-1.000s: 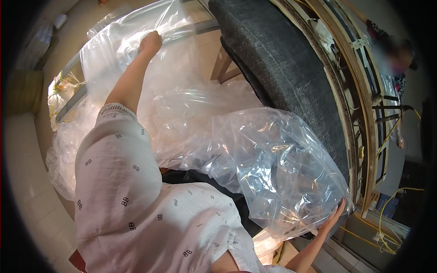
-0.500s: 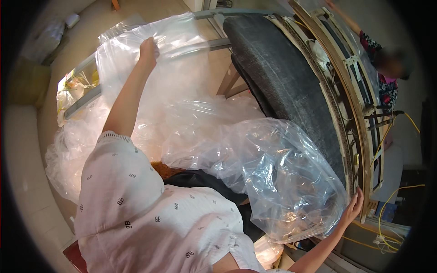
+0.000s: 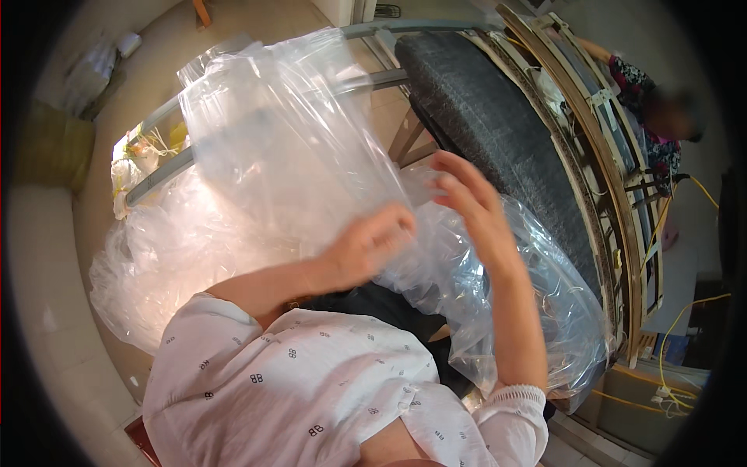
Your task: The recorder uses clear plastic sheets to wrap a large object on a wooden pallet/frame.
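Note:
A long sheet of clear plastic film [image 3: 288, 140] stretches from the metal rails at the far left to my hands. My left hand [image 3: 372, 243] is slightly blurred, its fingers curled round the near edge of the film. Just right of it, my right hand [image 3: 476, 204] is raised with its fingers apart and bent, close to the film; nothing shows in its grip. Beneath my right forearm, a crumpled part of the clear plastic [image 3: 545, 303] lies over the near end of a dark padded surface [image 3: 490, 109].
Metal rails [image 3: 159, 177] run along the left side. A heap of loose plastic [image 3: 202, 241] glows beneath them. Wooden strips [image 3: 580, 140] with clamps border the dark padding on the right. Beyond them is another person [image 3: 665, 148]. Yellow cables [image 3: 685, 311] hang at the right.
My left hand has come down and right from the far rail toward my body. My right hand has left the wooden edge and moved up and left beside it. The film now slants toward me.

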`<state>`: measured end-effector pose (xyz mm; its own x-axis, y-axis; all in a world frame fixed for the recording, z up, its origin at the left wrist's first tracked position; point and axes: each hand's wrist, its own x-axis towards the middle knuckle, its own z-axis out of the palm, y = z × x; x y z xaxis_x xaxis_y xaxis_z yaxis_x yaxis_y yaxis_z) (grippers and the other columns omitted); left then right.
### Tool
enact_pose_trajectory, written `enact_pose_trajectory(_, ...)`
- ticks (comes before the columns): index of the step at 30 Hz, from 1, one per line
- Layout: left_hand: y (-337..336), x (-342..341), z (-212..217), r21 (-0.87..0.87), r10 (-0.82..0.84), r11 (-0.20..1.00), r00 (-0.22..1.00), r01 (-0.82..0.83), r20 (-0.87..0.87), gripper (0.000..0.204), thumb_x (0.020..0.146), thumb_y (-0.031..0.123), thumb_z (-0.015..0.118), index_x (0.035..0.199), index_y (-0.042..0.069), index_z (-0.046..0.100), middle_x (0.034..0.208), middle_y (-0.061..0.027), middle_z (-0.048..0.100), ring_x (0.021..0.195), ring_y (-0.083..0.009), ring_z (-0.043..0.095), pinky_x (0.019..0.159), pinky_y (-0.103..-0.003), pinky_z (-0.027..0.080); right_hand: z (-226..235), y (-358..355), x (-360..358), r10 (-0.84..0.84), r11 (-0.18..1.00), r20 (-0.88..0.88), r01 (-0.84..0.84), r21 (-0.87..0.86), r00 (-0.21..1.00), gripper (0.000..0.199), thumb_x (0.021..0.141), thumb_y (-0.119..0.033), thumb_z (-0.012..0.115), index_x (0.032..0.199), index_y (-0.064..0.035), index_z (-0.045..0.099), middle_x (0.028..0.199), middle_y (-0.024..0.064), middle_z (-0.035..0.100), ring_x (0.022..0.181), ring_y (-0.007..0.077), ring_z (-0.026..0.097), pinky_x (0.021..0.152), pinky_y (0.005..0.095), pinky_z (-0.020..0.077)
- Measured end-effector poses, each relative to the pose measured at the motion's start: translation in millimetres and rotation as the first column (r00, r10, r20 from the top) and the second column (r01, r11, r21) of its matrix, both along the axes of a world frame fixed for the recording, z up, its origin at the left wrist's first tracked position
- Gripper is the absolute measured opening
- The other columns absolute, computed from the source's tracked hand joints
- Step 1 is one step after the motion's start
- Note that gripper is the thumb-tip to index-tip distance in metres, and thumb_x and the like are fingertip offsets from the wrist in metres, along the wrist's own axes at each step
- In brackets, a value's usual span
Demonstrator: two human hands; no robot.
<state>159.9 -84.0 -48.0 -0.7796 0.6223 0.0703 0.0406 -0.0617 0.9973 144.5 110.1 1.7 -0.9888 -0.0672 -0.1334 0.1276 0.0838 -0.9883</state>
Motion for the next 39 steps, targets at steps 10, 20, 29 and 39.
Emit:
enact_pose_trajectory(10,-23,-6,74,0.055,-0.36,0.928,0.924,0.369,-0.128,0.017,0.091,0.016,0.049,0.105,0.006,0.053,0.094,-0.0077,0.059,0.082,-0.0085,0.055,0.071,-0.027,0.044,-2,17,-5,-0.157,0.984,0.014,0.157,-0.089,0.988,0.023,0.083,-0.016,0.05,0.1,-0.006,0.062,0.07,-0.0064,0.047,0.058,0.0022,0.038,0.05,0.0171,0.0296)
enact_pose_trajectory(20,11,-60,44,-0.086,0.071,0.977,0.683,-0.193,-0.727,0.024,0.069,-0.009,0.048,0.086,0.005,0.057,0.078,-0.0131,0.06,0.071,-0.0277,0.062,0.062,-0.032,0.047,97,65,72,0.563,0.826,0.015,-0.561,-0.059,0.827,0.044,0.089,-0.029,0.051,0.119,0.0029,0.052,0.08,0.0084,0.063,0.066,0.0133,0.059,0.058,0.0243,0.0457)
enact_pose_trajectory(29,112,125,109,-0.137,-0.711,0.484,0.297,0.864,-0.637,0.036,0.071,0.001,0.058,0.106,0.008,0.056,0.087,-0.0079,0.06,0.076,-0.026,0.06,0.063,-0.033,0.047,57,23,78,0.248,0.943,0.043,-0.251,0.218,0.968,0.073,0.078,-0.052,0.058,0.128,-0.0013,0.043,0.115,0.0129,0.053,0.109,0.0231,0.048,0.091,0.0324,0.0382)
enact_pose_trajectory(39,151,75,171,0.143,-0.342,0.803,0.644,0.578,-0.685,0.014,0.092,0.012,0.048,0.098,0.002,0.057,0.068,-0.0033,0.055,0.056,-0.005,0.047,0.05,-0.021,0.039,33,98,515,-0.951,0.229,-0.235,0.968,-0.103,0.2,0.045,0.091,-0.037,0.046,0.122,-0.0045,0.048,0.121,0.0145,0.045,0.114,0.0275,0.043,0.098,0.0423,0.0336)
